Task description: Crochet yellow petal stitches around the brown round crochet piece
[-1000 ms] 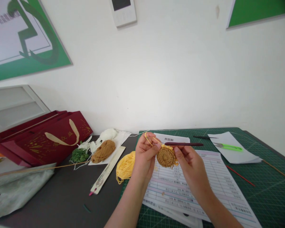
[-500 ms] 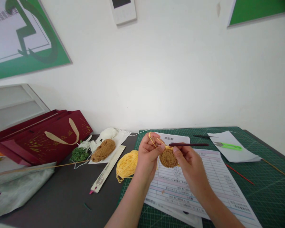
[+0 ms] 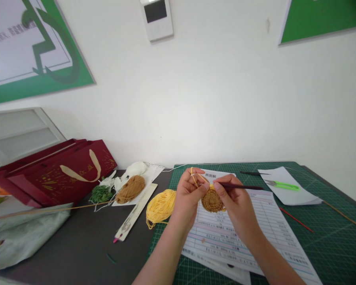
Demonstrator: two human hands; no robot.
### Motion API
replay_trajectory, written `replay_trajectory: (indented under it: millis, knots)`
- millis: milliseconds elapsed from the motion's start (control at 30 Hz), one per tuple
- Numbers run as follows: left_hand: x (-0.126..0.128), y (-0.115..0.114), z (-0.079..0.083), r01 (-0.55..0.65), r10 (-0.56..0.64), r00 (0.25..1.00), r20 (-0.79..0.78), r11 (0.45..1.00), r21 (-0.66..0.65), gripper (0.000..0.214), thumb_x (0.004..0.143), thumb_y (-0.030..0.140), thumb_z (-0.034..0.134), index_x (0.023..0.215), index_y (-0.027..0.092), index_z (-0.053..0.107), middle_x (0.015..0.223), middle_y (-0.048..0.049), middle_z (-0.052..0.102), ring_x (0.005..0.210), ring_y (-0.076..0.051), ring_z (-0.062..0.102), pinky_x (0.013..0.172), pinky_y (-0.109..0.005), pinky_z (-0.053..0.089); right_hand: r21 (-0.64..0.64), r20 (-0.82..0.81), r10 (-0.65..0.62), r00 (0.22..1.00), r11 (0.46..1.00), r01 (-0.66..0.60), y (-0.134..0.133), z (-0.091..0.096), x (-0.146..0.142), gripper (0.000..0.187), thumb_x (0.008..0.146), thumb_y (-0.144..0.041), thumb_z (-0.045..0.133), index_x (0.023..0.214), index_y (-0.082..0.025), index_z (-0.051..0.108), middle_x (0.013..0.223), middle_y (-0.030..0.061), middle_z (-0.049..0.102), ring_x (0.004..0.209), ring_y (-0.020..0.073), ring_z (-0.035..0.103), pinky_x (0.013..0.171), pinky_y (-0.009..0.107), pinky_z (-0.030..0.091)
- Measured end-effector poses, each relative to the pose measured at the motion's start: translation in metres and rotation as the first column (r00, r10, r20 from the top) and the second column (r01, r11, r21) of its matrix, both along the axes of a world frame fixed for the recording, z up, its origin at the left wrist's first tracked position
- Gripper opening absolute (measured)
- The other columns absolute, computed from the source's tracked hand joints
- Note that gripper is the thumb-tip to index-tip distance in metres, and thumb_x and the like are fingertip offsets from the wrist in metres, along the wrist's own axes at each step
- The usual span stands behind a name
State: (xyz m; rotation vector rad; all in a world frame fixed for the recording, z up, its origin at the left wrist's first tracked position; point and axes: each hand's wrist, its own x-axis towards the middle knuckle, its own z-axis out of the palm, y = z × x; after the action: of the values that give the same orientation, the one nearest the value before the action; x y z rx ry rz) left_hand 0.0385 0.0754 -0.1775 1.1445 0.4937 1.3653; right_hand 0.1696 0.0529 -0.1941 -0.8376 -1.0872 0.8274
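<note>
Hanging up top: green-and-white posters (image 3: 32, 47) at upper left and upper right of the frame, above a white wall (image 3: 213, 99).

Desk: a dark grey desk (image 3: 77, 245) along the bottom left, and a green cutting mat (image 3: 332, 245) at lower right with a printed sheet (image 3: 225, 247) right under the hands, apparently placed for easy reading.

Left of the mat: maroon gift bags (image 3: 59, 178) stacked at the far left, then a brown yarn ball (image 3: 130, 189), a yellow yarn ball (image 3: 160, 208) and a ruler (image 3: 133, 215), all within easy reach.

Right of the mat: green-handled snips (image 3: 286, 186) lying on loose paper, out of the way.

Left hand (image 3: 190, 196): clenched, pinching the disc's rim, with the yellow strand (image 3: 199, 177) looped over raised fingers, seemingly for tension.

Right hand (image 3: 234, 202): closed on a dark crochet hook (image 3: 243, 187), pencil-style, its tip at the rim.

Crocheted disc (image 3: 212, 200): centre of the frame, held up between both hands, clear of the sheet.
</note>
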Motion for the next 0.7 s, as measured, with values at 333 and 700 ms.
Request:
replay_trajectory:
  millis: [333,700]
  knots:
    - [0.014,-0.050,0.079,-0.042,0.042,0.999,0.007,0.994,0.104,0.046,0.080,0.008,0.080,0.119,0.026,0.064,0.088,0.0032,0.061,0.083,-0.012,0.060,0.077,-0.025,0.048,0.127,-0.273,0.065,0.960,0.991,-0.031,-0.019,0.052,-0.005,0.022,0.086,-0.047,0.075,0.090,-0.027,0.067,0.086,-0.0012,0.063,0.079,0.0157,0.060,0.074,0.031,0.049]
    - [0.007,-0.075,0.179,-0.152,0.149,0.988,0.037,0.916,0.372,0.064,0.079,0.007,0.080,0.134,0.032,0.059,0.088,0.0034,0.059,0.077,-0.012,0.058,0.072,-0.025,0.049,0.328,-0.160,0.338,0.927,0.905,-0.273,-0.026,0.166,0.000,0.022,0.088,-0.047,0.073,0.087,-0.026,0.068,0.088,-0.0013,0.062,0.078,0.0128,0.057,0.069,0.024,0.048]
